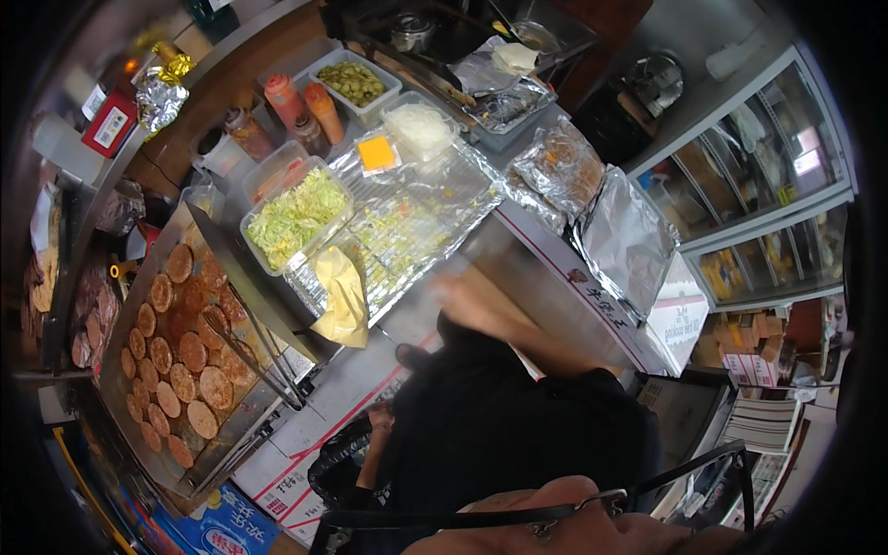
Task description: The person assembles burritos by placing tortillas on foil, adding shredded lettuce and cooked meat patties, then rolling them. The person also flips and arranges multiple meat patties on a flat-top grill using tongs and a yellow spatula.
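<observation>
My right hand (451, 294) is smeared by motion at the front edge of a foil-lined tray (444, 190), its fingers unclear. Down by my side, my left hand (380, 416) is close to a bin with a black bag (338, 462); its fingers are mostly hidden. Shredded lettuce (393, 229) is scattered over the tray. An orange cheese slice (376, 154) lies on paper at its back. A crumpled pale yellow sheet (340, 296) hangs over the front left corner. Beside it stands a plastic tub of shredded lettuce (294, 222).
On the left, a hot griddle (199, 472) carries many browned patties (182, 381), with metal tongs (254, 361) across its near side. Sauce bottles (324, 111), a pickle tub (353, 83) and a white shredded-food tub (418, 125) stand behind. Foil-covered food (560, 171) and a glass-door fridge (758, 157) are right.
</observation>
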